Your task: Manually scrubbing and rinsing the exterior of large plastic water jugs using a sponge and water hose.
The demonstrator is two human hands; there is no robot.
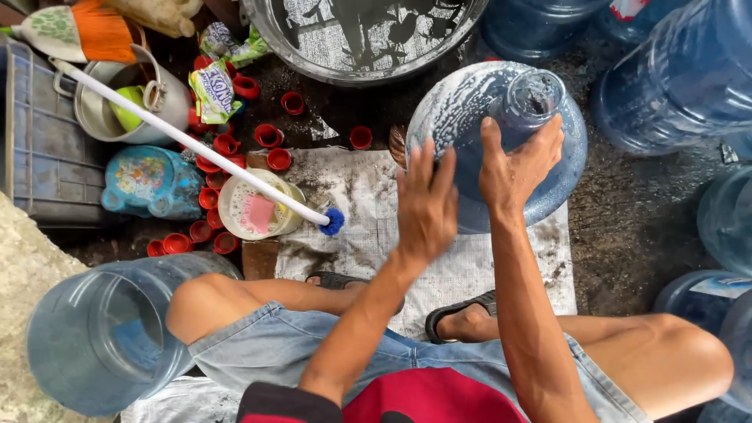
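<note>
A large blue water jug (pixel 470 110), soapy on its shoulder, stands upright on a dirty white cloth (pixel 368 196) in front of me. My right hand (pixel 517 160) rests flat against the jug just below its neck. My left hand (pixel 427 204) is spread open against the jug's left side, holding nothing. A long white-handled brush with a blue tip (pixel 333 222) lies to the left, its tip at the cloth's edge, apart from both hands.
Several red caps (pixel 227 145) lie scattered at left around a white bowl holding a pink sponge (pixel 254 207). A big metal basin (pixel 360 39) sits behind. Other blue jugs stand at right (pixel 674 78) and lower left (pixel 102 329). A metal pot (pixel 125 102) sits far left.
</note>
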